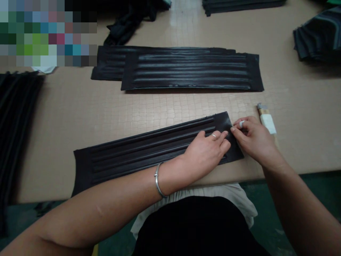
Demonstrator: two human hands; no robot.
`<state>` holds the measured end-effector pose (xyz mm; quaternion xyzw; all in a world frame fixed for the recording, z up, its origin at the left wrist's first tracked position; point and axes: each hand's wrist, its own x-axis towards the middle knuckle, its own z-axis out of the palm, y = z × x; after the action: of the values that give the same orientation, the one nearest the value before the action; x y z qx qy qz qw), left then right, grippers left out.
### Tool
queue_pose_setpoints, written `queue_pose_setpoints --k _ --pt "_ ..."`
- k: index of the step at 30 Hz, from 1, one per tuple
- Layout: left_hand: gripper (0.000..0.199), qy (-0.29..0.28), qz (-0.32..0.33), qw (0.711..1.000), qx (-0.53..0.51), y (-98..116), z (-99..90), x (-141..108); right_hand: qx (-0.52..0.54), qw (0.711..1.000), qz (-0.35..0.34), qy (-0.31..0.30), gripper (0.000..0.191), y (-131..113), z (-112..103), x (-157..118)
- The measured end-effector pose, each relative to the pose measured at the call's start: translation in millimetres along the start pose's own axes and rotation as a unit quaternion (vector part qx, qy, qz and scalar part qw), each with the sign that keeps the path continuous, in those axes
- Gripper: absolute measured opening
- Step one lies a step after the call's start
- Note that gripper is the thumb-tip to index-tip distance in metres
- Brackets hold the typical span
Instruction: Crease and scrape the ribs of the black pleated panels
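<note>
Our left hand [206,151], in the head view, rests palm down on a dark ribbed strip [149,145], fingers slightly apart, near its right end; our right hand [255,138] has thumb and fingertips together at the strip's right edge, though we cannot tell whether they pinch it; the strip lies aslant along the near side of the worktop [301,124]; just beside the right hand we note a white-wrapped tool [268,122]; beyond, similar strips [191,69] overlap; dark stacked pieces [317,33] sit far right.
</note>
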<state>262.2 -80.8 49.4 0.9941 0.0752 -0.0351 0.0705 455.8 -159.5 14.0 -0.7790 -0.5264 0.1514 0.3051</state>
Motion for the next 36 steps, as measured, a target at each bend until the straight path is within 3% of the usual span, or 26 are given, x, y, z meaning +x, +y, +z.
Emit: queue_pose_setpoints --k 8,17,28,36 --pt "0.032 0.019 0.004 1.0 0.006 -2 -0.6 7 -0.003 1.0 -0.018 0.015 0.023 3 -2 -6" --pt "0.041 0.014 -0.016 1.0 0.018 9 8.5 -18 0.034 0.999 0.001 -0.012 0.018 9 -13 -47" --pt "0.041 0.059 0.01 0.997 0.049 18 18.2 -14 0.058 0.998 0.014 -0.011 0.014 1 -4 -41" --pt "0.041 0.012 -0.01 1.0 0.023 13 11.7 -8 -0.001 0.998 -0.036 -0.045 0.01 6 -10 -41"
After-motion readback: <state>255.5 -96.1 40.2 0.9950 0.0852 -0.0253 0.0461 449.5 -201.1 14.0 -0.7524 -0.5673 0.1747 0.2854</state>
